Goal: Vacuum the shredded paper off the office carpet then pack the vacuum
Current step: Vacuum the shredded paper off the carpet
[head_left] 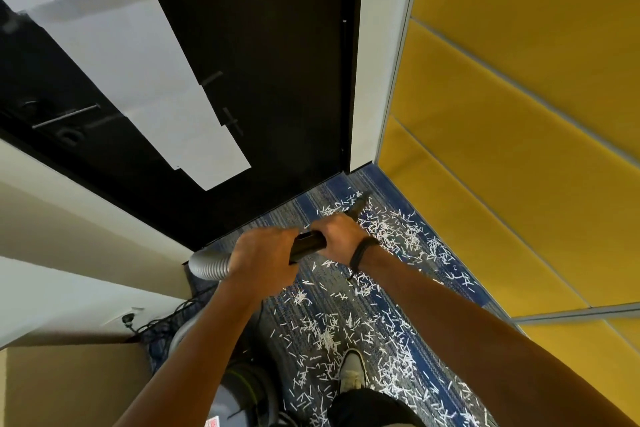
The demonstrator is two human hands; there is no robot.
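- Both hands work one tool: the left hand [258,251] curls around the joint where the grey ribbed hose [207,265] meets the black wand [309,246], and the right hand [341,236], a dark cord bracelet [360,255] on its wrist, closes around the wand just beyond it, farther from the camera.
- The wand runs away from the right hand toward the far corner, its nozzle tip [362,199] blurred but low over the blue striped carpet [450,274], near the foot of the black door [270,80] and the white door frame [367,62].
- The shredded paper [391,232] lies thickest just right of the right hand, and more spreads across the near carpet below both forearms, around the person's white shoe [351,373].
- The vacuum body [239,388] sits at near left beside that shoe, partly hidden by the left arm, with dark cables [166,319] trailing to a wall plug [129,319] at the left.
- Likely risk: a stride across the scattered strips could tread them into the pile, since the shoe already stands among them.
- Another: the loose cables beside the vacuum body could snag a foot or the hose if the wand swings right toward the yellow padded wall [519,114].
- A third: strips close to the door's bottom edge may get pushed under it rather than sucked up.
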